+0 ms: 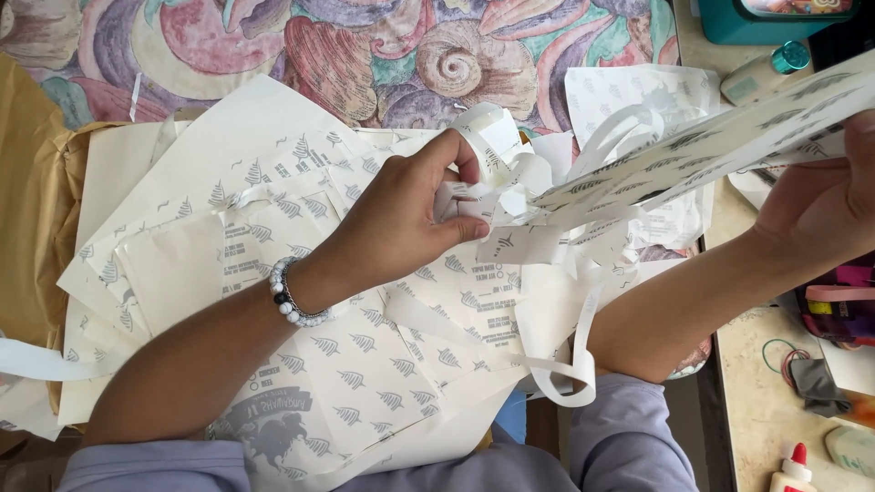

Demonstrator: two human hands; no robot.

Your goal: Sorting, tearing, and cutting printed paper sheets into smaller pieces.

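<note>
My left hand (pixel 401 214), with a beaded bracelet at the wrist, pinches a bundle of white paper strips (pixel 497 178) over a pile of cream printed paper sheets (pixel 273 237). My right hand (pixel 820 205) grips one end of a long printed paper sheet (pixel 693 150) that slants from the upper right down toward the strips. Loops of white strip (pixel 574 364) hang below my right forearm. The sheets carry grey leaf-like marks and blocks of print.
A patterned cloth with shells and swirls (pixel 383 55) covers the far surface. Brown paper (pixel 27 210) lies at the left. At the right stand a teal box (pixel 775 18), a glue bottle with a teal cap (pixel 761 75), another with a red cap (pixel 795 469), and a colourful pouch (pixel 838 310).
</note>
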